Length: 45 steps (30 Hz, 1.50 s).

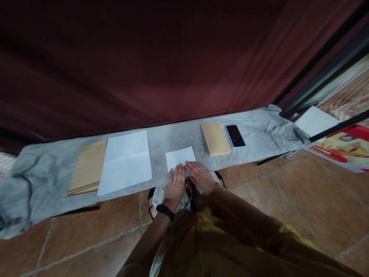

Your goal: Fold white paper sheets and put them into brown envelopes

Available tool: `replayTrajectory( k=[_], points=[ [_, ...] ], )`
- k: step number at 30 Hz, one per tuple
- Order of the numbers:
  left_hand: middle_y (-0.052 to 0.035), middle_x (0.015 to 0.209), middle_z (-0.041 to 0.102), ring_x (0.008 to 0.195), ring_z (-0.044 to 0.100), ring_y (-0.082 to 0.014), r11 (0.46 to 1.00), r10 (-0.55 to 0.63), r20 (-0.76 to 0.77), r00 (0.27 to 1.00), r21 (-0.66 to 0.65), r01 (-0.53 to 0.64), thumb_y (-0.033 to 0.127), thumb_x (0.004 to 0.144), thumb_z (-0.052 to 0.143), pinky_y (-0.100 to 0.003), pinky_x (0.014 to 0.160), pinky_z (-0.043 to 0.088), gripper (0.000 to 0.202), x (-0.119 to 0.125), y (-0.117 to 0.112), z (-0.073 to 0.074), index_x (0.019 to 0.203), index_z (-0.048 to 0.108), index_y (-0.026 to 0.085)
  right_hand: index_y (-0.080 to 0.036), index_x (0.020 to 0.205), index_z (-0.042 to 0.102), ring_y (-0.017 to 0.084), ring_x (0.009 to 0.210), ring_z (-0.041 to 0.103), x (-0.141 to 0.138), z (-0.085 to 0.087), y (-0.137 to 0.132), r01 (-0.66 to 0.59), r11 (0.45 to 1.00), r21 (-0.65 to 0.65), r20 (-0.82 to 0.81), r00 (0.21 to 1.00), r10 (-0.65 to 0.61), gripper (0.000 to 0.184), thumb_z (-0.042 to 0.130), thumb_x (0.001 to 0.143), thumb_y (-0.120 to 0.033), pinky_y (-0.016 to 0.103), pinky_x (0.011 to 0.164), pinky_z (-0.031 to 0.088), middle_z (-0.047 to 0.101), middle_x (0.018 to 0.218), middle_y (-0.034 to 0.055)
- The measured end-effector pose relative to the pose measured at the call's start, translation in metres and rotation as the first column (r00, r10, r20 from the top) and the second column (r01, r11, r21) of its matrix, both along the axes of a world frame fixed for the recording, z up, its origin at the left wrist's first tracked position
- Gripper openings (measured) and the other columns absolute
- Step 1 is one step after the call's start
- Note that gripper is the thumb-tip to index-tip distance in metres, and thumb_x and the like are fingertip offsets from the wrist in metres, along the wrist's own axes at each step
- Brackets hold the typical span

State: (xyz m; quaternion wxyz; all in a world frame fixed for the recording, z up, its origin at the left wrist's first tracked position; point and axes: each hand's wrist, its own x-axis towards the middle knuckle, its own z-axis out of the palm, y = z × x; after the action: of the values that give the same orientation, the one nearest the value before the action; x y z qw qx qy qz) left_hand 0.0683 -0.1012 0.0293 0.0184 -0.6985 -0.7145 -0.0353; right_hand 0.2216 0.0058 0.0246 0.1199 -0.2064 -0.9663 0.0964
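A small folded sheet of white paper [180, 156] lies on the grey cloth in front of me. My left hand [176, 182] rests flat on its near edge, fingers stretched out. Beside it, my right hand [200, 175] presses on the near right corner with its fingers extended. To the left lies a larger white sheet [127, 163] with a crease across its middle. It partly overlaps a stack of brown envelopes [88, 163]. Right of the folded paper is another small stack of brown envelopes [216, 139].
A smartphone [235, 135] with a dark screen lies right of the envelopes. Grey cloth [161, 138] covers the narrow bench, bunched at both ends. A dark red curtain [178, 69] hangs behind. At far right are a white sheet [317, 121] and a red printed box [346, 148].
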Motion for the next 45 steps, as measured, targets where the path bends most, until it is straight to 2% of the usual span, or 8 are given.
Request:
replayTrajectory(
  k=[7,23,27,32,36,41,45],
  points=[
    [-0.018,0.161,0.033,0.153,0.023,-0.0282,1.0,0.002,-0.009,1.0,-0.011,-0.002,0.023,0.094,0.039,-0.051,0.125,0.019,0.064,-0.001,0.0,0.002,0.154,0.03,0.005,-0.008,0.154,0.035,0.024,0.148,0.032,0.008,0.0,0.003,0.022,1.0,0.019,0.009,1.0,-0.022,0.059,0.043,0.095,-0.015,0.045,0.124,0.027,0.035,0.16,0.014],
    [-0.0169,0.163,0.028,0.153,0.023,-0.0277,1.0,-0.005,0.004,1.0,0.01,0.005,0.022,0.092,0.043,-0.051,0.125,0.019,0.068,-0.003,-0.003,0.005,0.155,0.027,0.006,-0.009,0.155,0.032,0.026,0.147,0.034,0.034,-0.006,0.015,0.043,0.998,0.041,-0.006,0.999,-0.043,0.064,0.045,0.093,-0.012,0.049,0.123,0.029,0.038,0.159,0.0143],
    [-0.0167,0.164,0.026,0.153,0.022,-0.0269,1.0,-0.008,-0.009,1.0,-0.007,0.008,0.022,0.091,0.044,-0.05,0.126,0.019,0.069,-0.004,-0.003,0.006,0.156,0.025,0.006,-0.009,0.156,0.031,0.026,0.148,0.034,0.037,-0.005,0.015,0.04,0.999,0.03,-0.024,0.999,-0.04,0.064,0.045,0.094,-0.015,0.05,0.122,0.029,0.038,0.159,0.0148],
    [-0.0163,0.165,0.024,0.154,0.02,-0.0269,1.0,-0.01,-0.027,1.0,-0.023,0.01,0.022,0.091,0.044,-0.05,0.126,0.017,0.07,-0.004,-0.003,0.006,0.156,0.023,0.006,-0.009,0.154,0.035,0.028,0.146,0.036,0.041,-0.003,0.014,0.091,0.996,-0.009,-0.064,0.994,-0.091,0.059,0.047,0.099,-0.028,0.052,0.121,0.032,0.041,0.157,0.017],
    [-0.0171,0.164,0.026,0.153,0.02,-0.0279,1.0,-0.012,-0.021,1.0,0.0,0.012,0.022,0.09,0.044,-0.051,0.126,0.018,0.07,-0.003,-0.003,0.003,0.156,0.025,0.006,-0.01,0.153,0.038,0.03,0.147,0.035,0.034,0.003,0.007,0.118,0.993,-0.022,-0.08,0.99,-0.12,0.058,0.045,0.101,-0.035,0.054,0.12,0.032,0.041,0.157,0.017],
    [-0.0192,0.162,0.03,0.153,0.023,-0.0292,0.999,-0.023,-0.029,0.999,0.026,0.024,0.018,0.089,0.044,-0.052,0.125,0.02,0.069,-0.003,-0.003,0.002,0.154,0.029,0.004,-0.008,0.151,0.039,0.027,0.149,0.03,0.01,0.009,-0.006,0.064,0.998,-0.023,-0.063,0.996,-0.065,0.055,0.04,0.104,-0.036,0.049,0.123,0.029,0.04,0.158,0.0155],
    [-0.02,0.162,0.031,0.152,0.025,-0.0285,0.999,-0.023,-0.048,0.999,0.026,0.024,0.015,0.088,0.042,-0.051,0.125,0.022,0.067,-0.002,-0.002,0.004,0.153,0.031,0.003,-0.008,0.151,0.039,0.026,0.148,0.032,-0.004,0.009,-0.01,0.052,0.998,-0.027,-0.038,0.998,-0.053,0.055,0.039,0.104,-0.037,0.048,0.123,0.027,0.04,0.157,0.0157]
  ],
)
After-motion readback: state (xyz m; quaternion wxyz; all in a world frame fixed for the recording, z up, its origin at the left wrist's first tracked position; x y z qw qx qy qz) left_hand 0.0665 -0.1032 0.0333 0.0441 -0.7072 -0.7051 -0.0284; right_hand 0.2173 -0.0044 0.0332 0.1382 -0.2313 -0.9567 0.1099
